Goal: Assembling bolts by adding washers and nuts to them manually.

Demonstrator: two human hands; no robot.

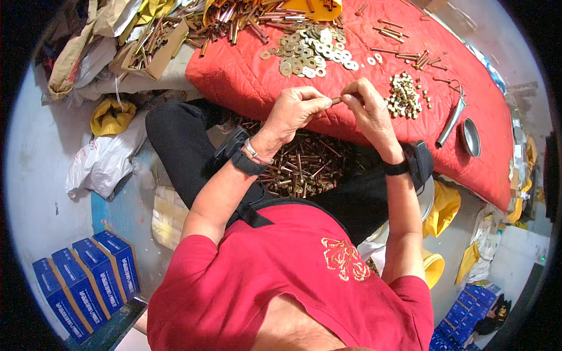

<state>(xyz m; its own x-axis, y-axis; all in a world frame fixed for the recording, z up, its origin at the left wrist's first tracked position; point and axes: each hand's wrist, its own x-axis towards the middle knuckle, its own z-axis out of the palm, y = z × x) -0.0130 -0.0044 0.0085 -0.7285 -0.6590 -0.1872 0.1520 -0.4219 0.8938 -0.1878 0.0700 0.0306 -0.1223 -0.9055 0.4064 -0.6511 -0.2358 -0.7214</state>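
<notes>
My left hand [297, 110] and my right hand [370, 112] meet over the near edge of the red quilted cover [234, 70]. Fingertips of both pinch the two ends of a short, thin metal bolt [336, 101]; its ends are hidden by the fingers. Beyond my hands lies a spread of flat round washers [310, 51]. A heap of small brass-coloured nuts [404, 96] sits right of my right hand. Loose copper-coloured bolts [418, 58] are scattered farther back. Below my hands, between my legs, is a large pile of bolts with fittings on them [301, 167].
Metal tubes [240, 17] spill from a yellow bag at the back, beside an open cardboard box [155, 52] of more tubes. A small metal dish [470, 138] and a grey-handled hooked tool [452, 120] lie at right. Blue boxes [88, 281] stand at lower left.
</notes>
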